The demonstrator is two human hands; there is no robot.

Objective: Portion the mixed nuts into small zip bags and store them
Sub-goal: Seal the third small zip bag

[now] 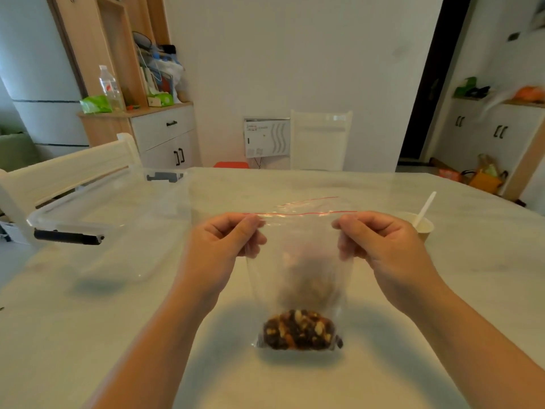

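Hands pinch zip bag (296,278) top corners, left hand (224,246) and right hand (380,246) level; seal runs left-right, nuts (299,330) below.

Both forearms are cut off by the bottom edge. The fingertips of the left hand (224,240) and the right hand (374,240) are partly veiled by the zip bag (298,261), whose clear middle is smeared by blur. The paper cup (424,228) is half hidden behind the right hand. The clear storage box (97,219) is blurred, and its far rim cannot be traced.
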